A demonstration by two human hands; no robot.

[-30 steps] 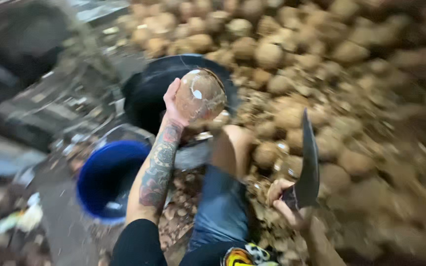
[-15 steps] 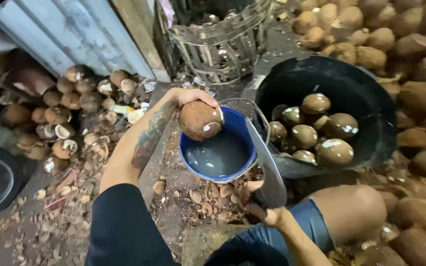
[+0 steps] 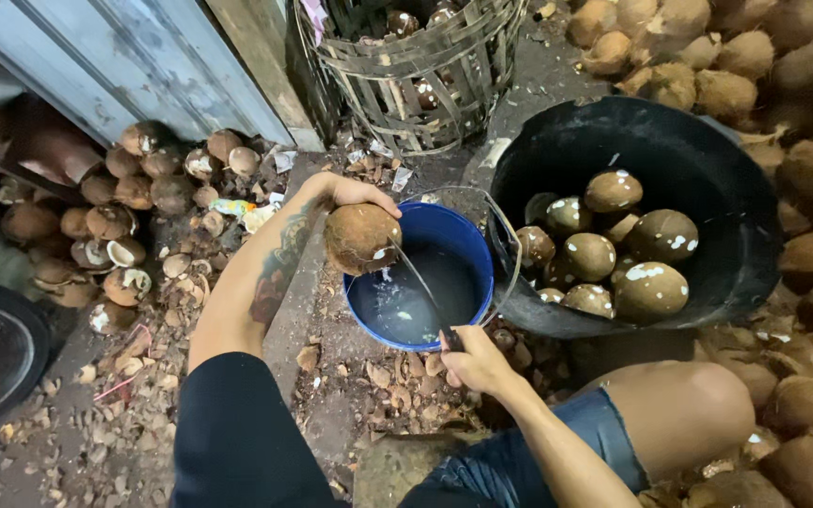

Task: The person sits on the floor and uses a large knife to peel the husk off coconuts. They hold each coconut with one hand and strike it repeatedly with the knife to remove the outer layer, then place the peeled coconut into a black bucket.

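Over the blue bucket (image 3: pixel 422 282), the left hand (image 3: pixel 350 196) cups a husked coconut (image 3: pixel 361 238) from above, fingers curled around its top, holding it at the bucket's 10 o'clock rim. The right hand (image 3: pixel 470 357) is closed around the handle of a long knife (image 3: pixel 418 282), whose blade slants up to touch the coconut's lower side. Cloudy liquid lies in the bucket. At 3 o'clock from the bucket, touching it, sits a black tub (image 3: pixel 651 160) with peeled coconuts inside. At 12 o'clock stands a woven basket (image 3: pixel 416 75), also holding coconuts. Unpeeled ones are heaped at 2 o'clock (image 3: pixel 708 56), and shell halves lie stacked at 9 o'clock (image 3: pixel 115 226) against a metal wall (image 3: pixel 124 56). Husk chips (image 3: pixel 378 376) litter the floor. A crumpled wrapper (image 3: pixel 235 206), pale with yellow and green, lies at 10 o'clock beside the shells. Half a second ago the coconut hung in much the same spot, but the knife stood clear at the bucket's right rim; now its blade meets the coconut.
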